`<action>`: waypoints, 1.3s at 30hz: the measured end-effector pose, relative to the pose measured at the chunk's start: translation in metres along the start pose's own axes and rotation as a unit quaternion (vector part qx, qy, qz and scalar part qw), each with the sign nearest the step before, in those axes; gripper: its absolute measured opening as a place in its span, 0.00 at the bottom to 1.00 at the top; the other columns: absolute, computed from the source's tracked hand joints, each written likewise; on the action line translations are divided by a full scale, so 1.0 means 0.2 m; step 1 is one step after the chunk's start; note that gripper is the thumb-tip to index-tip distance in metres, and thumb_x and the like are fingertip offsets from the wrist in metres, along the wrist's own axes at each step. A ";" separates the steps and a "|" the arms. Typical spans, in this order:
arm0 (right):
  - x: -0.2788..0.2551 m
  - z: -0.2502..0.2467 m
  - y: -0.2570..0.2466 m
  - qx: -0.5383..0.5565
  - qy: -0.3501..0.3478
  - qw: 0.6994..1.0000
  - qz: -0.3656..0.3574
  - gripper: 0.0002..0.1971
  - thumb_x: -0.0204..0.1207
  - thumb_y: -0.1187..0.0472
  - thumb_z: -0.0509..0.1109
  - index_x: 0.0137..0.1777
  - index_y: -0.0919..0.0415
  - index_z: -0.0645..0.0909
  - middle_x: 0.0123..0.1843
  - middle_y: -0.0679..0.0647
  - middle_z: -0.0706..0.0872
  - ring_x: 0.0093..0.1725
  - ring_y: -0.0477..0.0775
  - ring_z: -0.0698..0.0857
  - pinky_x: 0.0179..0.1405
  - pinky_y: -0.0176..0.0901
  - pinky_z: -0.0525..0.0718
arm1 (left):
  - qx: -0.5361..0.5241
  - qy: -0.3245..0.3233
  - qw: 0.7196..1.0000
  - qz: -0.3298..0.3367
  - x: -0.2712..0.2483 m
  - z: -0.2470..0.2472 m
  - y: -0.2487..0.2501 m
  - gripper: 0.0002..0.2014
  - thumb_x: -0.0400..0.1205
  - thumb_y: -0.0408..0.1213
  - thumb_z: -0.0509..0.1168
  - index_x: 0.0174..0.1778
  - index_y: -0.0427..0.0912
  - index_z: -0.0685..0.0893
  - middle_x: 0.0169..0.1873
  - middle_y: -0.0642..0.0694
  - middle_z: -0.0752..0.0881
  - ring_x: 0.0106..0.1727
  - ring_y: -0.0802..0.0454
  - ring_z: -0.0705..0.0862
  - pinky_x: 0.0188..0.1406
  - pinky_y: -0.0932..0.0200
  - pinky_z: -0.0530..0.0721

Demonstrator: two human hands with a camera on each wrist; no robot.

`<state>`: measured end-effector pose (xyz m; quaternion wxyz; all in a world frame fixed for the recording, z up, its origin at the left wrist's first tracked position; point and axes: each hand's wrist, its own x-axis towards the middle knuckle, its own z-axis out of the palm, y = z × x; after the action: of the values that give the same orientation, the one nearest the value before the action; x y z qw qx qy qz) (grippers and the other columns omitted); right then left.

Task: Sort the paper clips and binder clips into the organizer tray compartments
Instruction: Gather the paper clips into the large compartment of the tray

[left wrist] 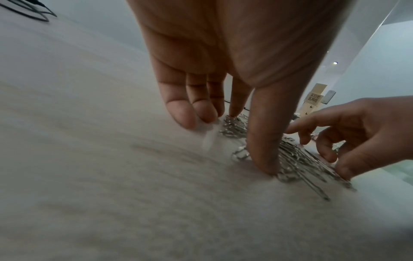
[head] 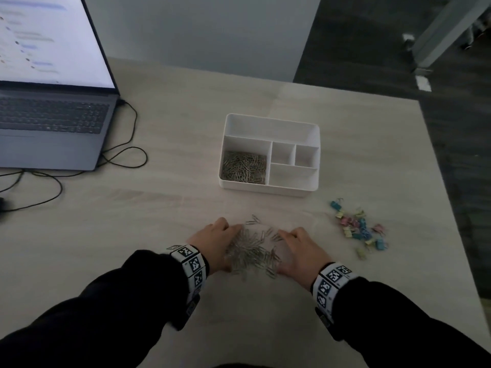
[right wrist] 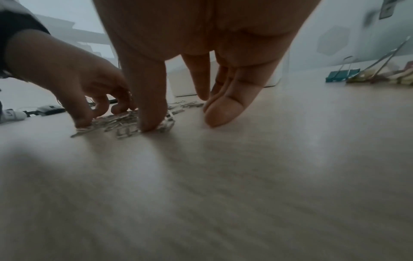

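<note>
A loose pile of silver paper clips point(head: 252, 251) lies on the table near its front edge. My left hand point(head: 223, 243) presses against the pile's left side and my right hand point(head: 295, 245) against its right side, fingertips down on the table. In the left wrist view the left hand point(left wrist: 232, 141) has straight fingers and its thumb planted at the pile point(left wrist: 297, 159). The right hand point(right wrist: 185, 121) stands the same way beside the clips point(right wrist: 116, 121). The white organizer tray point(head: 269, 191) sits beyond, its front-left compartment holding paper clips point(head: 244, 168). Coloured binder clips point(head: 358, 229) lie scattered to the right.
An open laptop point(head: 53, 115) stands at the far left with black cables point(head: 125, 155) looping onto the table. The table's right edge point(head: 451, 208) runs just past the binder clips. The tray's other compartments show only white bottoms.
</note>
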<state>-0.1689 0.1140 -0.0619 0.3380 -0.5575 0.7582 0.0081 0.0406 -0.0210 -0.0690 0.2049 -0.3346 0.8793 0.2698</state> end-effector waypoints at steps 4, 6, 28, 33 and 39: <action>0.03 0.07 -0.08 0.013 0.015 0.999 -0.038 0.29 0.76 0.52 0.68 0.76 0.53 0.68 0.65 0.57 0.73 0.62 0.60 0.80 0.64 0.47 0.78 | -0.034 0.029 0.999 0.002 0.01 0.02 0.05 0.34 0.75 0.46 0.68 0.77 0.55 0.65 0.63 0.44 0.79 0.65 0.42 0.79 0.64 0.50 0.78; 0.06 0.08 -0.13 0.043 0.029 0.997 -0.056 0.25 0.75 0.58 0.66 0.74 0.53 0.73 0.62 0.58 0.77 0.61 0.61 0.80 0.64 0.48 0.78 | -0.053 0.045 0.998 -0.003 0.02 0.02 0.06 0.30 0.75 0.44 0.67 0.76 0.54 0.69 0.63 0.44 0.81 0.66 0.42 0.79 0.65 0.51 0.77; 0.09 0.03 -0.19 0.056 0.013 0.995 -0.084 0.07 0.73 0.60 0.68 0.50 0.57 0.82 0.50 0.55 0.86 0.53 0.58 0.83 0.55 0.50 0.80 | -0.077 0.047 0.995 -0.051 -0.03 0.07 0.09 0.10 0.75 0.51 0.67 0.43 0.49 0.82 0.44 0.49 0.87 0.51 0.45 0.84 0.47 0.56 0.79; 0.05 -0.03 -0.07 0.105 0.052 0.993 -0.019 0.30 0.67 0.44 0.77 0.68 0.48 0.74 0.61 0.49 0.71 0.54 0.49 0.79 0.64 0.46 0.79 | -0.108 0.082 0.987 -0.085 -0.07 0.02 0.02 0.30 0.57 0.70 0.71 0.49 0.58 0.74 0.48 0.55 0.77 0.52 0.50 0.81 0.52 0.53 0.82; 0.07 0.02 -0.11 -0.007 0.005 1.000 -0.009 0.55 0.54 0.29 0.76 0.80 0.44 0.55 0.69 0.51 0.61 0.65 0.58 0.76 0.67 0.52 0.79 | 0.017 0.062 0.995 -0.077 -0.07 0.05 0.13 0.62 0.48 0.74 0.71 0.77 0.59 0.52 0.64 0.51 0.66 0.64 0.46 0.73 0.57 0.43 0.83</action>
<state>-0.1510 0.0951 -0.0651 0.3304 -0.5670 0.7545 0.0075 0.0340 0.0080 -0.0614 0.1760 -0.4142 0.8662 0.2171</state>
